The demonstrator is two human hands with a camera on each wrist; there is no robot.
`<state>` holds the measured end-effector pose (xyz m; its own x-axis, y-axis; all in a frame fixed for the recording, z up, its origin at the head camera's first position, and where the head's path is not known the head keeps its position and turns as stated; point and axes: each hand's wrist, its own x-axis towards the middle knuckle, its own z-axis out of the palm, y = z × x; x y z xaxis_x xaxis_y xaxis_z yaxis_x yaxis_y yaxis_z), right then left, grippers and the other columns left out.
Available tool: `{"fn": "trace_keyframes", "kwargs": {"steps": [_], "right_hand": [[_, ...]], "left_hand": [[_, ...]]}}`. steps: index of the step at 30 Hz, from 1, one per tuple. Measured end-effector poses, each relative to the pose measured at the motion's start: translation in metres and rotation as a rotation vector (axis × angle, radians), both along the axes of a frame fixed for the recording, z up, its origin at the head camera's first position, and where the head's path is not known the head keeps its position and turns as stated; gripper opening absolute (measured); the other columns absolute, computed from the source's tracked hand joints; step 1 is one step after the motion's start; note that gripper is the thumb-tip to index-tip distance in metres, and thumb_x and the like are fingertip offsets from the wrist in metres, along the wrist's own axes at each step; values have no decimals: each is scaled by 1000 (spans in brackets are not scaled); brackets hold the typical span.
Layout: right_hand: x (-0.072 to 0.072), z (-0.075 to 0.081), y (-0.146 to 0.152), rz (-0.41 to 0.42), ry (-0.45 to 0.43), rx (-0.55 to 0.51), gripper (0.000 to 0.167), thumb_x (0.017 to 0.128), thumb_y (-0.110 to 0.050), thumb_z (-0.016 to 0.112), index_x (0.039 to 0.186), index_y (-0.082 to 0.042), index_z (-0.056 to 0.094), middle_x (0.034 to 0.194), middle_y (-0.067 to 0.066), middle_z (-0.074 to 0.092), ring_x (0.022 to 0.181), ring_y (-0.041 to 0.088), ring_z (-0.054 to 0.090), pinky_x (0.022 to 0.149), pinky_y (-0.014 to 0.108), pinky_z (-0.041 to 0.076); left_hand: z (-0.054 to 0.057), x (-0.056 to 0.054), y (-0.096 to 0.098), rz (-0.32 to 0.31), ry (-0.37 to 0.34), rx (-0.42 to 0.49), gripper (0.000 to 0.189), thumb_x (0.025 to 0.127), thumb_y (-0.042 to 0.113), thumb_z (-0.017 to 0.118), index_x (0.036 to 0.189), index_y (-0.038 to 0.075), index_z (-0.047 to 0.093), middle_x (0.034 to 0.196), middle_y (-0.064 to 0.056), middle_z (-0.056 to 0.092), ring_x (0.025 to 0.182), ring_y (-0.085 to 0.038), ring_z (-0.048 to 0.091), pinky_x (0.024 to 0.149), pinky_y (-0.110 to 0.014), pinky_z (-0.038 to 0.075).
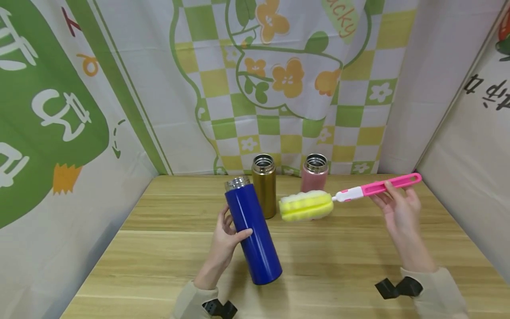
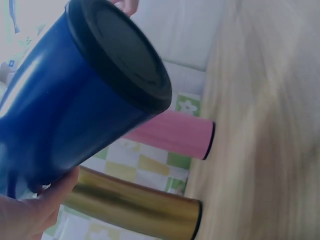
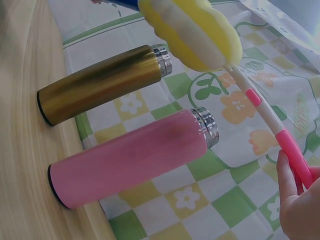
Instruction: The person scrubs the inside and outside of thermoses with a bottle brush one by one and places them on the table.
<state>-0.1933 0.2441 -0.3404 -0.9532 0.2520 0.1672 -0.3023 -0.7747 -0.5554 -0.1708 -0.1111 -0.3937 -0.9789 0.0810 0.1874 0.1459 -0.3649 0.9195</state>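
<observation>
My left hand [image 1: 225, 237] grips a blue thermos bottle [image 1: 253, 235] around its middle, the thumb across its front. The bottle is lidless and leans with its steel mouth up and to the left; the left wrist view shows its dark base [image 2: 125, 52] raised off the table. In my right hand [image 1: 402, 212] is a bottle brush, held by its pink handle [image 1: 398, 181]. Its yellow and white sponge head [image 1: 306, 206] points left toward the blue bottle, apart from it. In the head view the sponge overlaps the lower part of a pink bottle [image 1: 314, 179].
Behind the blue bottle a gold bottle [image 1: 264, 190] stands upright and uncapped on the wooden table [image 1: 159, 261]. The pink bottle [image 3: 132, 157] also stands upright and uncapped, to its right. Printed cloth [image 1: 275, 133] hangs along the back edge, with more cloth at both sides.
</observation>
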Motion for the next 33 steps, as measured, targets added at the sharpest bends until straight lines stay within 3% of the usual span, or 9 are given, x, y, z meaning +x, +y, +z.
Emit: {"fn": "trace_keyframes", "kwargs": {"steps": [9,26,33], "right_hand": [[14,-6,2,-4,5,159,22,83,6,53,101,0,42,86,13,58,78,23,63,73,32,50],[23,-10,-5,-1,46,307,17,84,7,51,98,-1,46,81,11,61,75,21,64,70,32,51],[23,-11,-9,1,44,369,16,85,6,51,99,0,46,82,11,63,77,21,64,71,31,50]], "left_hand": [[14,0,-8,138,-40,110,87,69,-15,57,137,10,8,111,-7,43,96,-16,53,79,-30,47],[32,-3,-12,261,-9,203,81,71,-15,54,134,16,15,116,-9,42,99,-21,52,80,-33,47],[35,-4,-11,283,3,221,84,71,-15,56,136,16,13,118,-10,40,101,-22,51,81,-32,47]]}}
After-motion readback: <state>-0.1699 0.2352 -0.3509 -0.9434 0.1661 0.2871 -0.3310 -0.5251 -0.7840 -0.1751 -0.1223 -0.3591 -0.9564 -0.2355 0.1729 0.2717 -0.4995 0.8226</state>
